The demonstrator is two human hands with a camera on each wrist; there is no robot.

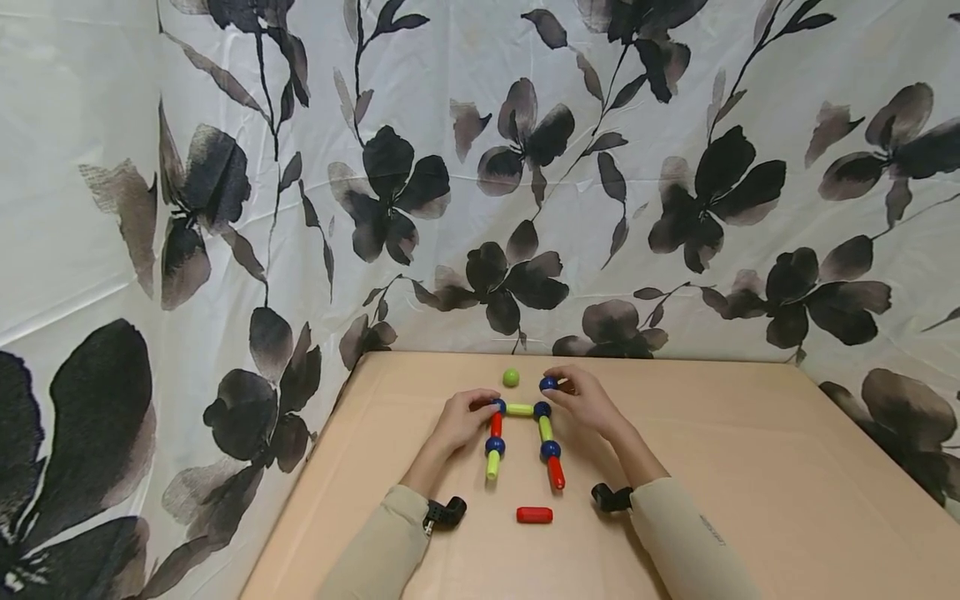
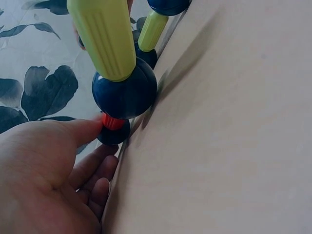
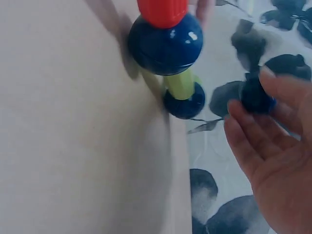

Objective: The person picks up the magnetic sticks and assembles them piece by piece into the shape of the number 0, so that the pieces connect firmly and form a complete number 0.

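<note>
A U-shaped chain of rods and blue balls lies on the table. At its far left corner, my left hand pinches a blue ball between thumb and fingers. A red rod and a yellow-green rod form the left side, with a blue ball between them. The far side is a yellow-green rod. Along the right side are a yellow-green rod, a blue ball and a red rod. Past the far right corner, my right hand holds a separate blue ball in its fingertips.
A loose green ball lies beyond the chain, near the back edge of the table. Closer to me is a loose red rod. A floral sheet hangs behind the table and to its sides.
</note>
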